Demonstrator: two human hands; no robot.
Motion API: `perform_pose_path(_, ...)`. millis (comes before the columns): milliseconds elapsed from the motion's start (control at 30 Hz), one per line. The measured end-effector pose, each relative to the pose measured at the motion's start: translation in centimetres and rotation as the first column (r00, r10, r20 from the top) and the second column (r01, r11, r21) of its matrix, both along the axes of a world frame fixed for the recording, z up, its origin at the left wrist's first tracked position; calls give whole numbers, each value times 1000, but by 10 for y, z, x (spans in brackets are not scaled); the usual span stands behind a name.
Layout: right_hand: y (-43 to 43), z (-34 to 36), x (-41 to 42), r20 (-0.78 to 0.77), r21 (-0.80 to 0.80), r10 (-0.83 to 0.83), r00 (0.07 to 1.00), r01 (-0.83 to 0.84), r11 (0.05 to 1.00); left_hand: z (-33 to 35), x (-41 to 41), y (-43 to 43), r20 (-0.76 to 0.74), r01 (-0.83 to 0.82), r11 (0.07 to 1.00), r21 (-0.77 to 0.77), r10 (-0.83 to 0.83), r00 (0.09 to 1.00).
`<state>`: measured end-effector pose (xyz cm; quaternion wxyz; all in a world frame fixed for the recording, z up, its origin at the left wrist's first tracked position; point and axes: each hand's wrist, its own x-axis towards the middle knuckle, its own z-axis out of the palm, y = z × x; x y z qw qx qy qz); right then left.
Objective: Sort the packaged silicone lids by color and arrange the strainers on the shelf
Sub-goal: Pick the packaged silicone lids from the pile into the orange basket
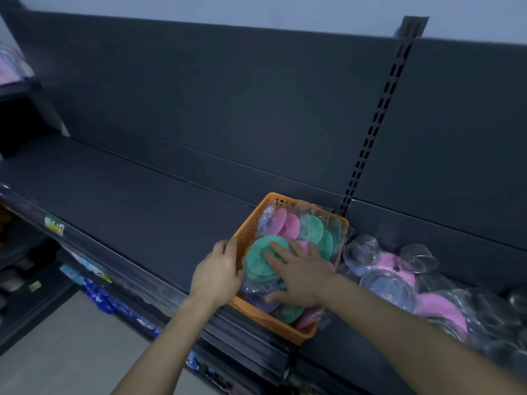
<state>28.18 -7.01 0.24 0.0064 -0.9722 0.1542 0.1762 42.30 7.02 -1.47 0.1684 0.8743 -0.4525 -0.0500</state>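
Head view | left hand [218, 270] grips basket [266, 319] left wall; right hand [298, 276] spread flat on green lid [256, 259] | lids mixed in basket on shelf [128, 195]; strainers [362, 249] heaped just right | risk: basket seems to overhang shelf edge, could tip; slick packets may slide | edge label [54, 225] too blurred to read

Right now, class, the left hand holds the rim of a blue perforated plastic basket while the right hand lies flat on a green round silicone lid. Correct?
No: the head view shows the perforated plastic basket is orange, not blue. The left hand holds its rim, and the right hand lies flat on a green round silicone lid.
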Motion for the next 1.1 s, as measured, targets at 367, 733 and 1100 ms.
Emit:
perform_pose_path(367,-18,35,-58,461,242,-121,879,6,970,37,-34,-13,92,144,981,-127,-133,987)
perform_pose_path(733,-55,8,-193,423,112,-377,824,365,924,48,-143,-80,127,411,886,-216,-392,911)
perform_pose_path(1100,-65,-20,-281,220,142,-559,799,541,829,11,-220,-147,-31,656,754,-40,-657,753)
